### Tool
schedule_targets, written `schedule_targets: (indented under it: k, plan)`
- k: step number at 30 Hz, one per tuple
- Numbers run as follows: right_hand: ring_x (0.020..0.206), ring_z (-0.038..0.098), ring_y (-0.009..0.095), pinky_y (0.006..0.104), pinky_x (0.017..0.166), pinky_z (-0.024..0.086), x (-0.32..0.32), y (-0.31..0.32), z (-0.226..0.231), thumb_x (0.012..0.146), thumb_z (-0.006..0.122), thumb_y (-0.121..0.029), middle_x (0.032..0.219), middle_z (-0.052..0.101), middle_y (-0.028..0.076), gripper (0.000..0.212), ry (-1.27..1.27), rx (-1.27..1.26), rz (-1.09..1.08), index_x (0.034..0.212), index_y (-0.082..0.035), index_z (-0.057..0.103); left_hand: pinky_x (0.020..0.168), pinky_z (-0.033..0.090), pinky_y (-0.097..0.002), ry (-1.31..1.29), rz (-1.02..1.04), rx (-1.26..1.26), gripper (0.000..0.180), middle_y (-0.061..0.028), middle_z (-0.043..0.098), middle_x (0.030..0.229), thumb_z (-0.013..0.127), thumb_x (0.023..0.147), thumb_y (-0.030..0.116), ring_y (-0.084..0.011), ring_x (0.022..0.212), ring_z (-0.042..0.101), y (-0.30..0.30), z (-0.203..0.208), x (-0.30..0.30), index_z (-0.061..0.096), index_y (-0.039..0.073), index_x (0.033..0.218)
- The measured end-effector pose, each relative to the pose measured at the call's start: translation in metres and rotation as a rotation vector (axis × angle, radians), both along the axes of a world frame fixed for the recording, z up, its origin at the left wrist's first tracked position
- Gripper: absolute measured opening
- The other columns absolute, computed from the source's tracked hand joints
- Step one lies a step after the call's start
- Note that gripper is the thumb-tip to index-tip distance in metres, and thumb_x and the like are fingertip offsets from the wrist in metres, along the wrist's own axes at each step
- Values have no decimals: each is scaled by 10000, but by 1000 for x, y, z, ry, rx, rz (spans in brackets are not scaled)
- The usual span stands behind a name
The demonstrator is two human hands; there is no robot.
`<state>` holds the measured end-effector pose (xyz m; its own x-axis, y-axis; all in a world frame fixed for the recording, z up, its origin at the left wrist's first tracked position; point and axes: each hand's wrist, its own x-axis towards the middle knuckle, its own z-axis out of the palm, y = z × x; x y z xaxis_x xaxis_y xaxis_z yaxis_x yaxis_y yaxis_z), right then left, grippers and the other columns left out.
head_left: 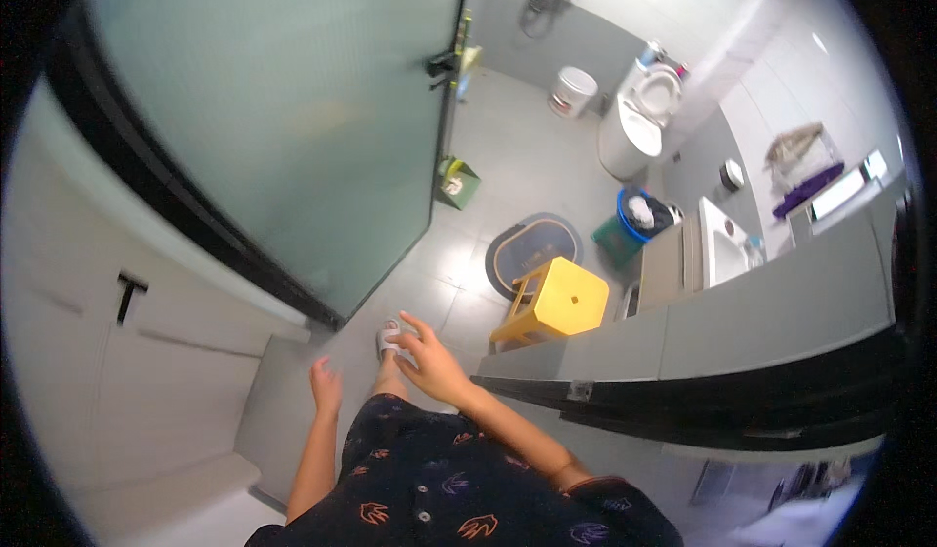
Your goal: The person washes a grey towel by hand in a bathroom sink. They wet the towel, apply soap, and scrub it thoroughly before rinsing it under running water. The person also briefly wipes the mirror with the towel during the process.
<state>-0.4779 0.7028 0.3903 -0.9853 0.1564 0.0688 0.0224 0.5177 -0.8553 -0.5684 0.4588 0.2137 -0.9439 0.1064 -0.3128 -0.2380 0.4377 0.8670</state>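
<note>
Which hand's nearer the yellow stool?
Right. The right hand is in front and left of the yellow stool in view, not touching it; the left hand is farther left.

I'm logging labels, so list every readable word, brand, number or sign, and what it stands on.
No text can be read.
Dark grey oval mat with tan border: faint central markings, too small and blurred to read.
White round plastic bucket: reddish patch on its side, too blurred to read.

Head-worn fisheye, wide view, facing downward
</note>
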Motion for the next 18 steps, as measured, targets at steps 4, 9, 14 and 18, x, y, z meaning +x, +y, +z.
schedule_targets:
  k: [4, 9, 14, 18]
  plan:
    - [963, 604, 268, 362, 834, 481, -55, 60, -17, 815, 595, -69, 1361, 359, 154, 318, -102, 97, -201, 1128, -96, 542, 1045, 279, -413, 250, -253, -139, 528, -207, 310, 1373, 629, 746, 45, -347, 1253, 335, 92, 22, -114, 432, 51, 1235]
    - [912, 618, 223, 317, 805, 496, -101, 130, -5, 849, 549, -76, 1261, 467, 151, 255, -156, -65, -455, 1103, -76, 559, 1072, 187, -487, 722, -656, -193, 573, -207, 153, 1452, 614, 755, 47, -394, 1329, 161, 221, 138, -218, 398, 53, 1285]
    - [897, 619, 227, 311, 797, 505, -131, 178, -2, 855, 539, -63, 1244, 481, 141, 255, -6, -134, -785, 1107, -46, 575, 1071, 187, -490, 968, -875, -193, 572, -181, 137, 1472, 607, 750, 23, -387, 1334, 154, 322, 162, -284, 408, 72, 1285]
    - [917, 619, 239, 310, 795, 508, -138, 215, -26, 839, 551, -43, 1247, 479, 151, 245, 16, -136, -951, 1082, -38, 587, 1074, 191, -491, 993, -852, -196, 571, -192, 148, 1467, 606, 746, 25, -392, 1331, 159, 385, 152, -318, 414, 59, 1283]
